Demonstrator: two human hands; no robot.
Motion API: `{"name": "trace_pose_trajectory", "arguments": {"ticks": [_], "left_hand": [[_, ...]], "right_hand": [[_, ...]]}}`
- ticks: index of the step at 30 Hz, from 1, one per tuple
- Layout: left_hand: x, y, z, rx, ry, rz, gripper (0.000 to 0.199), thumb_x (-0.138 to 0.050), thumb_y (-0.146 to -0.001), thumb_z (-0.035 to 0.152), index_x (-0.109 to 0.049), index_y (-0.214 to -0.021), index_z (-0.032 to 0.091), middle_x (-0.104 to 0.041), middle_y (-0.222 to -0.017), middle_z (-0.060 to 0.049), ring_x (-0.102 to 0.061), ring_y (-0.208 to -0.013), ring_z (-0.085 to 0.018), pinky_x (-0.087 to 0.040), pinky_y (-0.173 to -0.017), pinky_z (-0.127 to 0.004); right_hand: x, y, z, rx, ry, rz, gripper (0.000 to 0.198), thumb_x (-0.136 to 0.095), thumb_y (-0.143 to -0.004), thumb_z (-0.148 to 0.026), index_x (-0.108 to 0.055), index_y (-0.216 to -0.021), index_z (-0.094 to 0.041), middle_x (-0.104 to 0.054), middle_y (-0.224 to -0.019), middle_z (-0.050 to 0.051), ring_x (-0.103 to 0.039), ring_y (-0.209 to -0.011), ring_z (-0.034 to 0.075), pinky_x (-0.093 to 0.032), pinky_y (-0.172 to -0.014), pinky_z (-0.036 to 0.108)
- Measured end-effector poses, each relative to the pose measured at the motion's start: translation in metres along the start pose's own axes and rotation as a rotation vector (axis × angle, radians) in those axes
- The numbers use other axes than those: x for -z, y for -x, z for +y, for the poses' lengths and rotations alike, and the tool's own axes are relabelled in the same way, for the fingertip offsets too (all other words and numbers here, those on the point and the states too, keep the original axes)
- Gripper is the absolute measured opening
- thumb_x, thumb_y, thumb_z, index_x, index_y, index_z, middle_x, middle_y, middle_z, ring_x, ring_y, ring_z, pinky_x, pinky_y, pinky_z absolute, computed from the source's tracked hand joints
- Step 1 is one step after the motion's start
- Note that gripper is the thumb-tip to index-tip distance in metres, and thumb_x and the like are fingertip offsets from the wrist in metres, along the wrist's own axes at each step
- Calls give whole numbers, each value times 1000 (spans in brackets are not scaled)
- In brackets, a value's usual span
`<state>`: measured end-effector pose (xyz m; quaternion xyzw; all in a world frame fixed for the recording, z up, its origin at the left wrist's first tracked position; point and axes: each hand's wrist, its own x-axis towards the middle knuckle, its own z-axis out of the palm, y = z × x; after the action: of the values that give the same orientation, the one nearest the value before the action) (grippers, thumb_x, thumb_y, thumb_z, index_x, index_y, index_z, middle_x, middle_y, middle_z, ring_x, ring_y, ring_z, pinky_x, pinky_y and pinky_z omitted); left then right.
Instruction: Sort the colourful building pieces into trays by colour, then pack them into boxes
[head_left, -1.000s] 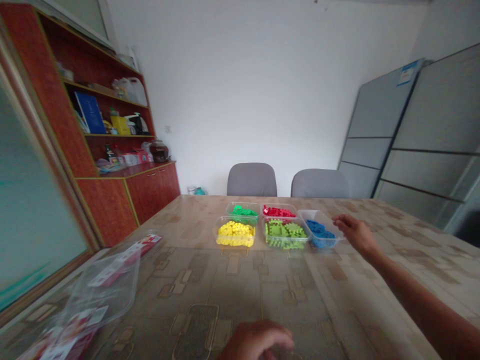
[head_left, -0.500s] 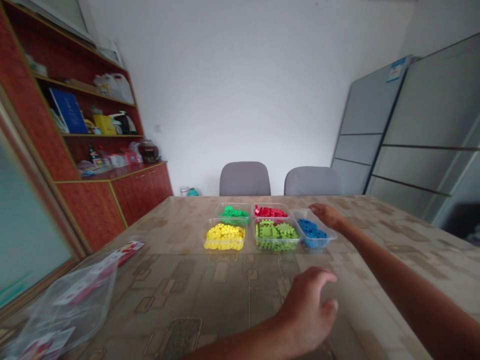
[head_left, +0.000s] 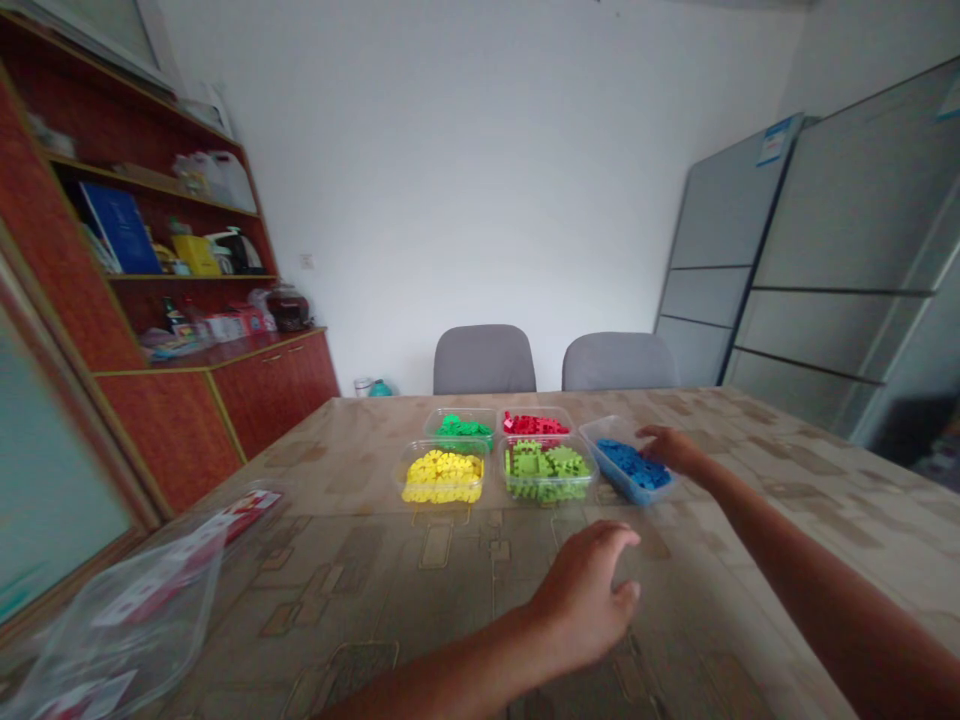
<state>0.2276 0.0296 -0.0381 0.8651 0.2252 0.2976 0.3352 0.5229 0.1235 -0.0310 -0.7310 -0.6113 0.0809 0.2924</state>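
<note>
My right hand reaches over the right rim of a clear plastic box that holds blue interlocking toy pieces. Its fingers are apart above the pieces; whether they touch the rim is unclear. My left hand hovers over the near table, thumb and fingers apart, with nothing between them. Left of the blue box stands a box of light green square pieces, and beside that one with yellow pieces. Behind these are boxes of red pieces and green pieces.
Clear plastic lids or packaging with red-and-white labels lie at the table's left edge. Two grey chairs stand across the patterned table. A red-brown cabinet is at the left, and grey tall cabinets are at the right.
The blue box has turned, its right end now nearer to me. My right hand has shifted from the box's far right corner to its right side. The view has moved slightly.
</note>
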Motion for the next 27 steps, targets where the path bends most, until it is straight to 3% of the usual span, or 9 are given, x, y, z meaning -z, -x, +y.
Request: {"name": "trace_pose_trajectory", "arguments": {"ticks": [5,9,12,16,19,22,25,27], "left_hand": [[10,-7,3,-164,-261,-21,70,-71,-73,27,-42,-135,10,-36,-147,-15,-31,-136,-27,-29,-113,-40],[18,-13,5,-205,-487,-63,96,-74,-68,49,-31,-141,6,-17,-153,-21,-14,-141,-34,-18,-114,-50],[25,-6,8,-199,-539,-157,108,-68,-64,64,-24,-143,5,-15,-153,-24,-14,-140,-37,-16,-112,-55],[45,21,18,-130,-523,-276,106,-65,-63,65,-27,-143,6,-32,-146,-23,-33,-132,-39,-27,-108,-51],[71,48,25,-26,-513,-304,100,-72,-60,55,-35,-140,7,-39,-143,-20,-38,-128,-38,-31,-107,-47],[98,78,26,137,-502,-344,103,-76,-58,48,-33,-143,8,-33,-147,-20,-32,-132,-37,-29,-109,-47],[119,109,22,296,-482,-356,104,-74,-63,45,-24,-148,13,-21,-154,-15,-22,-138,-36,-25,-112,-49],[127,126,19,373,-470,-360,103,-74,-65,42,-21,-149,18,-17,-155,-12,-19,-140,-35,-23,-113,-49]], "right_hand": [[37,34,-6,102,-186,-316,35,-63,-82,-45,-67,-92,-12,-69,-77,10,-67,-72,24,-55,-66,35],[44,79,-39,213,-299,-536,40,-63,-79,-49,-68,-97,-14,-71,-87,11,-66,-85,27,-54,-75,37],[35,110,-78,300,-360,-666,34,-58,-86,-46,-68,-93,-14,-70,-90,8,-64,-85,23,-52,-75,34],[20,136,-124,457,-357,-664,32,-49,-93,-42,-68,-96,-16,-70,-87,5,-63,-81,20,-51,-73,32],[12,152,-147,509,-260,-531,35,-43,-95,-41,-66,-111,-19,-71,-97,7,-65,-87,23,-51,-79,36],[4,175,-166,569,-84,-400,52,-53,-89,-49,-54,-130,-18,-62,-125,15,-58,-111,31,-46,-94,47],[-13,198,-183,679,105,-420,86,-66,-75,-58,-40,-141,-9,-43,-141,24,-43,-127,40,-41,-100,54],[-30,209,-192,771,206,-365,87,-69,-75,-49,-36,-143,-8,-36,-143,26,-38,-130,41,-41,-100,55]]}}
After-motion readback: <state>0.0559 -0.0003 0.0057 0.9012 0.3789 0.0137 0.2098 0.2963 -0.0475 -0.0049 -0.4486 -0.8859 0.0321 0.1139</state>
